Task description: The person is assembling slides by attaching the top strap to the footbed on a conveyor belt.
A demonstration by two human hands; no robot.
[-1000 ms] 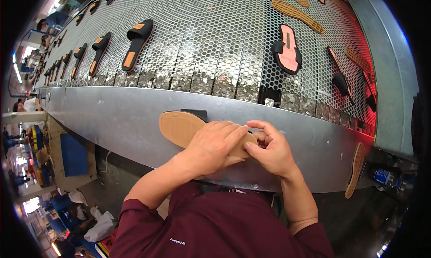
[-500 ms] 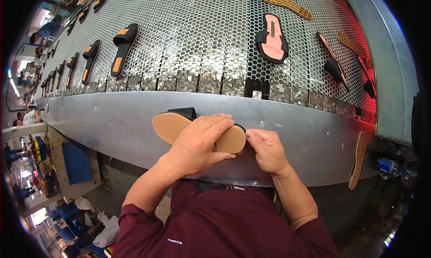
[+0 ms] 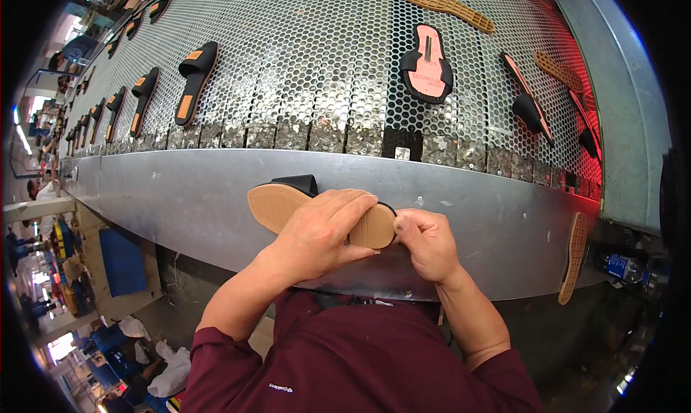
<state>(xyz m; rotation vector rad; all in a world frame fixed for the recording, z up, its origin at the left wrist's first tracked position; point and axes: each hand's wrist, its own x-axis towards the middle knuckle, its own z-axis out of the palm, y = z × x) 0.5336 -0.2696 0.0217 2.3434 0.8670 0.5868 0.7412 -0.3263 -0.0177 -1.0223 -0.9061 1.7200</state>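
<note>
A slide sandal with a tan sole [image 3: 275,206] and a black strap [image 3: 298,183] lies sole up over the metal ledge [image 3: 180,190]. My left hand [image 3: 324,229] is wrapped round its middle, hiding the waist of the sole. At the narrower right end, my right hand [image 3: 426,242] pinches the edge of the sandal between thumb and curled fingers. A thin black rim shows along that end. Whether anything small sits in the right fingertips I cannot tell.
Beyond the ledge runs a perforated metal conveyor [image 3: 309,67] carrying black slide sandals [image 3: 196,83], a black sandal with a pink footbed [image 3: 426,64] and tan soles [image 3: 446,8]. Another tan sole [image 3: 574,258] rests at the ledge's right end. A grey-green machine housing [image 3: 626,89] with red light borders the right side.
The conveyor's sandals and soles have shifted slightly left. The sandal in my hands has moved very slightly right and nearer; both hands keep their grip.
</note>
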